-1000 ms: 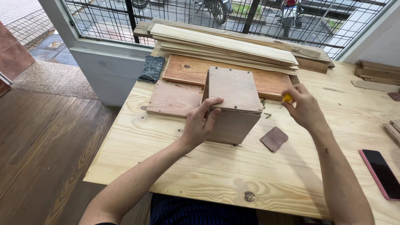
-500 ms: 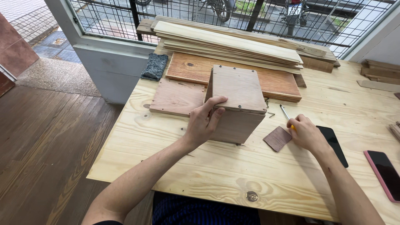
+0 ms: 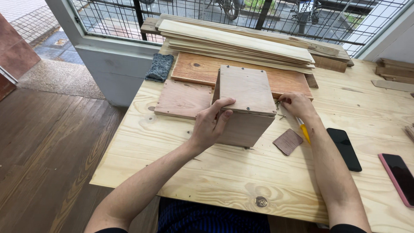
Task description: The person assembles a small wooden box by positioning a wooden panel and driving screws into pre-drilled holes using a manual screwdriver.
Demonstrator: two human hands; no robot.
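Since the frame half a second ago, the right hand (image 3: 296, 105) has left the spot near the small brown sanding pad (image 3: 288, 141) and moved up to the right side of the wooden box (image 3: 246, 105), where a few small screws (image 3: 280, 113) lie on the table (image 3: 181, 172). The yellow-handled screwdriver (image 3: 303, 129) that it was holding now lies on the table beside the wrist, so the tool appears to have been put down in favour of picking at the screws.

In the head view, the left hand (image 3: 211, 125) is wrapped around the box's near left corner, thumb on the top panel and fingers curled down the front face, a firm, partly closed hold that steadies the box. The right hand's fingers are bent together over the screws; whether they have pinched one I cannot tell.

The box stands on the pale pine table, against a flat reddish board (image 3: 183, 98) on its left and in front of a stack of planks (image 3: 237, 41). Two phones, one black (image 3: 343, 148) and one pink-edged (image 3: 399, 177), lie well apart to the right.
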